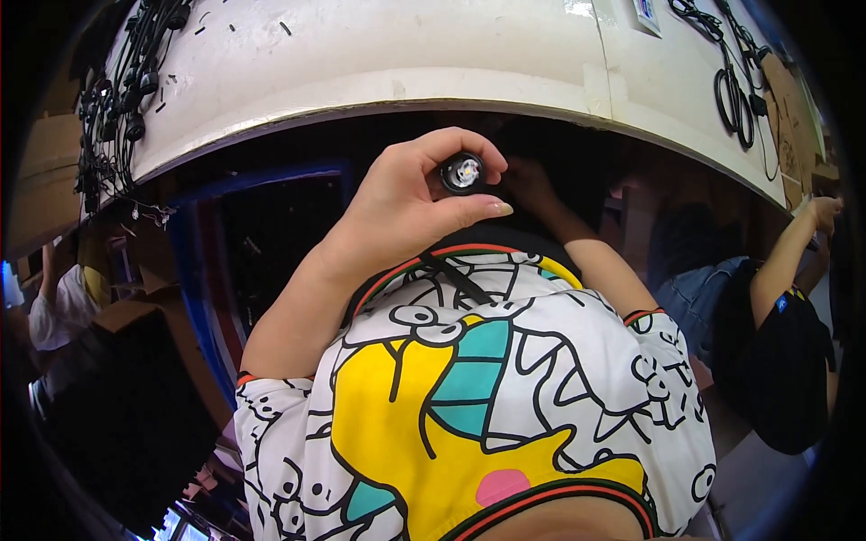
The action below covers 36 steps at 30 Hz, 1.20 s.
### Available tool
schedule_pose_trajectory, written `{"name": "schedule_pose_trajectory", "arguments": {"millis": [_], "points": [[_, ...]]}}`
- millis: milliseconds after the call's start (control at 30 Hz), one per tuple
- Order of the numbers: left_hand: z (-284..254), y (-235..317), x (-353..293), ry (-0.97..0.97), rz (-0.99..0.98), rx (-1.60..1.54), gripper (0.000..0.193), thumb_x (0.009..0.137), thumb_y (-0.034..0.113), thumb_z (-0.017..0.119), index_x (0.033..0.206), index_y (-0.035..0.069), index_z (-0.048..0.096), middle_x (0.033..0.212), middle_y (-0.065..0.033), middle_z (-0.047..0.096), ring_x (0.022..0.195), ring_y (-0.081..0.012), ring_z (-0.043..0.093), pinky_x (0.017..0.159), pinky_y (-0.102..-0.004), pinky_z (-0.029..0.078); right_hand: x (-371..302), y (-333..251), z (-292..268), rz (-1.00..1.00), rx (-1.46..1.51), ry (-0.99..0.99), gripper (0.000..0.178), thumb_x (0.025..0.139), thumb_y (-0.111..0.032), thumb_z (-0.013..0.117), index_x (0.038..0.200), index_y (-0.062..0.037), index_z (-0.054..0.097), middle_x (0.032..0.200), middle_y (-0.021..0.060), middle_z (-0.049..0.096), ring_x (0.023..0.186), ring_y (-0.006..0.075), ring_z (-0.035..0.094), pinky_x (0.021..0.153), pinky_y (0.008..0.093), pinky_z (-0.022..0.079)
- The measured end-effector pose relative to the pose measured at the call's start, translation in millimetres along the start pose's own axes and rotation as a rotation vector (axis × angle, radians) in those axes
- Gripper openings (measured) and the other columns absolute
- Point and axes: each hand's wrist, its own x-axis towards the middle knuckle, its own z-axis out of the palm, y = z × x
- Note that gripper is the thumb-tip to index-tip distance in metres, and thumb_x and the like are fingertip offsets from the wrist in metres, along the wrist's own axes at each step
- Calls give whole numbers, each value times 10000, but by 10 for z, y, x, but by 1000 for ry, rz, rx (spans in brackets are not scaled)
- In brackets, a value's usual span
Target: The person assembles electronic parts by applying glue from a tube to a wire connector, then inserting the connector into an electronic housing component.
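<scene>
My left hand is curled, thumb and fingers closed round a small round black LED light. The light's clear, shiny front points up at me; the rest of its body is hidden by the hand. Just beyond it, in the dark below the table edge, lies my right hand. Its fingers are lost in shadow, so I cannot make out whether it holds anything.
In front stands a white table with a curved-looking front edge. Black cables with round black ends are heaped at its left; further black cables lie at its right. Small black scraps dot the top. Other people work on both sides, one in black.
</scene>
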Motion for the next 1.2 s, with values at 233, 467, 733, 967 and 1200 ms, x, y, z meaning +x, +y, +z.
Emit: {"name": "schedule_pose_trajectory", "arguments": {"millis": [233, 467, 733, 967, 1200], "points": [[-63, 21, -27, -165, -123, -233, 253, 773, 136, 546, 986, -1, 536, 925, -73, 549, 754, -88, 537, 695, -186, 449, -57, -206, -12, 87, -12, -25, 188, 795, -10, 525, 955, -40, 617, 842, 78, 629, 802, 133, 581, 703, 275, 474], [-62, -13, -7, -139, -148, -174, 260, 766, 158, 501, 955, -10, 567, 919, -102, 583, 675, -117, 581, 640, -207, 479, -52, 88, -24, -44, 117, -70, 202, 783, 21, 519, 950, -38, 615, 850, 80, 624, 815, 141, 585, 708, 285, 480], [-72, -14, 13, -85, -176, -255, 230, 774, 87, 470, 954, -14, 571, 906, -115, 585, 653, -127, 580, 621, -210, 495, -44, -28, -29, 9, -14, -142, 270, 748, 52, 518, 974, -61, 613, 911, 83, 629, 857, 150, 584, 757, 285, 469], [39, -80, 35, 16, -176, -304, 249, 762, 61, 483, 988, -13, 556, 917, -105, 573, 666, -108, 562, 621, -202, 480, -12, 56, 117, 45, 50, -131, 271, 749, 30, 530, 988, -67, 610, 938, 95, 626, 894, 175, 585, 803, 298, 451], [177, -89, 42, -30, 5, -148, 342, 735, -58, 578, 1067, 0, 517, 958, -84, 542, 787, -87, 539, 709, -186, 481, 42, 375, 238, 92, 348, -121, 230, 747, 6, 557, 963, -52, 611, 932, 94, 623, 895, 179, 580, 800, 310, 450]]}}
